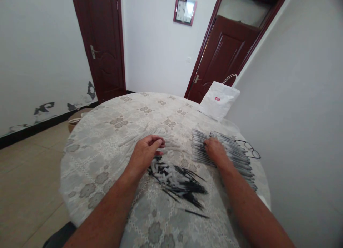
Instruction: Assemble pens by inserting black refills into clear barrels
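Observation:
My left hand [147, 148] is over the table with its fingers curled and the thumb near the fingertips; whatever may be between them does not show. Behind it lies a loose spread of pale translucent tubes [171, 143]. Just below is a heap of thin black sticks with whitish ends [177, 178], resembling pen refills. A single black stick [197, 214] lies apart, nearer to me. My right hand [215, 150] is closed on top of a neat row of grey, pen-like sticks [200, 148]. Something dark shows at its fingertips, too small to name.
A round table [96, 151] has a patterned cloth under a clear cover. Black-framed glasses [249, 148] lie right of the row, by the wall. A white paper bag [219, 100] stands at the back right. A brown container [73, 121] is beyond the left edge.

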Motion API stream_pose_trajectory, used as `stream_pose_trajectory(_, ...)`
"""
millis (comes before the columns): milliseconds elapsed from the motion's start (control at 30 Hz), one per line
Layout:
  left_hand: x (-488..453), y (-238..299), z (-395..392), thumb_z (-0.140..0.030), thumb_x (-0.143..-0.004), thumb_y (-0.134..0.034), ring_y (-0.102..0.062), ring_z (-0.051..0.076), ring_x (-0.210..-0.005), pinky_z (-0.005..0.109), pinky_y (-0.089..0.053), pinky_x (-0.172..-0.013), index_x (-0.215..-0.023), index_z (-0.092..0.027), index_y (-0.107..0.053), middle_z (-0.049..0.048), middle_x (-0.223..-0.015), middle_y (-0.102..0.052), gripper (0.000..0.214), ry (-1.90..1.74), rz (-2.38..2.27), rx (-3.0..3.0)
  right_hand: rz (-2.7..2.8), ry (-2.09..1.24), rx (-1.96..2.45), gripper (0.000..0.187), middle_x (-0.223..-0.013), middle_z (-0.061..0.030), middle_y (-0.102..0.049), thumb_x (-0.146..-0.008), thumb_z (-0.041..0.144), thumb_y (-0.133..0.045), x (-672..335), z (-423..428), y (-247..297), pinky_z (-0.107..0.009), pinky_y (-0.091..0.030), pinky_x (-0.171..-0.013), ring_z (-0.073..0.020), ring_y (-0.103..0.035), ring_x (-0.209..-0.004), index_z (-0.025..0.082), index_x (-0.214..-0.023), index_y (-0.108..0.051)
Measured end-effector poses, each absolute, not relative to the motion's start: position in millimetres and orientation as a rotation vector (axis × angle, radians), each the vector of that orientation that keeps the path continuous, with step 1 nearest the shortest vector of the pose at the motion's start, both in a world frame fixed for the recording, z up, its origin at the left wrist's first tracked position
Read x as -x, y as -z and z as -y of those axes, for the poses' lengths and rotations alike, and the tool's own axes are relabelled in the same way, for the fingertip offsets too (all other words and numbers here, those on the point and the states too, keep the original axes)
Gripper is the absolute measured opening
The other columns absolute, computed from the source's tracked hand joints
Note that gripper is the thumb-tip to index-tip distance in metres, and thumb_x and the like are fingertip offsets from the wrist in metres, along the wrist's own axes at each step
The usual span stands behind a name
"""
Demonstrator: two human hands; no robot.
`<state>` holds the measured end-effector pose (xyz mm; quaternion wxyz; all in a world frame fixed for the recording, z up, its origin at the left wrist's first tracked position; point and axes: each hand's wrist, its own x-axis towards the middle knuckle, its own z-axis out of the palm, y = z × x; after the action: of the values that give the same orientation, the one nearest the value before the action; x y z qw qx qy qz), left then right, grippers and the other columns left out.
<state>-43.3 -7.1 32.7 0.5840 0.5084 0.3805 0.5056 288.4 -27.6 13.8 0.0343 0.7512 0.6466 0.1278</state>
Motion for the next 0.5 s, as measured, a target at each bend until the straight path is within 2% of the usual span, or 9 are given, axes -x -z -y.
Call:
stream_pose_trajectory(200, 46.1, -34.0, 8.7, -0.043, -0.076, -0.072, -0.068, 0.023, -0.088, 0.031, -0.059, -0.065, -0.093, -0.015, -0.069, 0.0119, -0.097, -0.072, 0.033, -1.213, -0.834, -1.078, -1.962, -0.413, -2.328, 0.026, -0.101, -0.0125, -0.065, -0.094, 0.017, -0.045, -287.8, 28.5, -2.2, -0.03, -0.037, -0.085, -0.0235, -0.058, -0.099, 0.015, -0.101, -0.07)
stream_pose_trajectory(333, 50.9, -41.8, 13.0, -0.04, -0.074, -0.075, -0.068, 0.022, -0.086, 0.03, -0.058, -0.064, -0.093, -0.015, -0.069, 0.0114, -0.098, -0.071, 0.032, -1.202, -0.792, -1.029, -1.951, -0.447, -2.367, 0.03, -0.104, -0.0141, -0.065, -0.094, 0.014, -0.042, -281.3, 34.0, -0.4, -0.03, -0.037, -0.09, -0.0237, -0.057, -0.103, 0.014, -0.11, -0.068)
stream_pose_trajectory(500, 60.6, -55.5, 9.7, -0.04, -0.073, -0.075, -0.068, 0.022, -0.083, 0.03, -0.057, -0.062, -0.09, -0.015, -0.069, 0.0118, -0.099, -0.071, 0.031, -1.138, -0.782, -1.097, -2.164, -0.331, -2.366, 0.027, -0.106, -0.0109, -0.066, -0.097, 0.024, -0.046, -252.4, 40.7, -1.2, -0.028, -0.037, -0.094, -0.0215, -0.056, -0.106, 0.016, -0.111, -0.068)
